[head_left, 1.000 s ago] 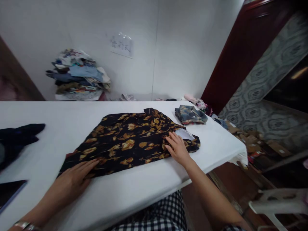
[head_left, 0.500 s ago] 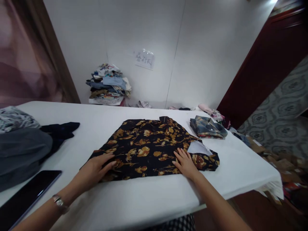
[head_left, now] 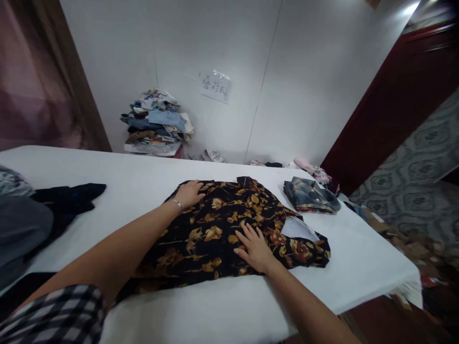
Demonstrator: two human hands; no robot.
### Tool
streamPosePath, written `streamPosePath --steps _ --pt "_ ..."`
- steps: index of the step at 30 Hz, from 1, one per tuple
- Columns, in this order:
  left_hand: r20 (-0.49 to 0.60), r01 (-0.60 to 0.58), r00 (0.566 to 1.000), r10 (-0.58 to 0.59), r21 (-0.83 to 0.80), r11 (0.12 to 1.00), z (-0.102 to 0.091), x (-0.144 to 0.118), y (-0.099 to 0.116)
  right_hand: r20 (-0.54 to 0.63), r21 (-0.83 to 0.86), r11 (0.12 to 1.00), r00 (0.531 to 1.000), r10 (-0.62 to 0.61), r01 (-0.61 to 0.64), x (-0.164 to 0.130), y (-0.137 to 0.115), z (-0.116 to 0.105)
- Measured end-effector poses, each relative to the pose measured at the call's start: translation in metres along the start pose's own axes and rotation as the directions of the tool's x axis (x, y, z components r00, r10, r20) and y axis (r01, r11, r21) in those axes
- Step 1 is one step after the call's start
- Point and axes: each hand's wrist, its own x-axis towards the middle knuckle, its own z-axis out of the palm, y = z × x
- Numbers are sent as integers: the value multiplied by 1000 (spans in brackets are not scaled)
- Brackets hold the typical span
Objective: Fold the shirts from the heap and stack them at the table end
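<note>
A black shirt with a gold flower print (head_left: 229, 229) lies spread on the white table (head_left: 143, 177), a pale tag showing near its right end. My left hand (head_left: 188, 193) reaches across and rests on the shirt's far left edge, fingers bent over the cloth. Whether it grips the cloth I cannot tell. My right hand (head_left: 254, 246) lies flat on the middle of the shirt, fingers spread, holding nothing.
A folded grey-blue shirt (head_left: 310, 195) sits at the right of the table. Dark and grey garments (head_left: 53, 203) lie at the left edge. A stack of folded clothes (head_left: 156, 124) stands against the back wall. The table's right edge drops to a cluttered floor (head_left: 412, 248).
My left hand has moved from the shirt's near left corner to its far left edge. My right hand has shifted slightly left on the shirt.
</note>
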Motion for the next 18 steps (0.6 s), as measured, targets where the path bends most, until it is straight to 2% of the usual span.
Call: streamPosePath --steps 4,10,13,18 --pt "-2 54 999 -54 -7 999 13 42 4 35 -4 1000 999 9 -9 -1 0 -2" --pt "38 132 991 -131 -53 990 32 88 13 43 37 999 999 13 -15 -3 -3 -6" --pt "66 183 982 -179 -64 981 42 104 16 60 65 998 998 21 -25 -3 -4 -9" --pt "137 334 936 -324 -60 941 57 118 21 78 98 994 996 31 -39 -2 -6 -13"
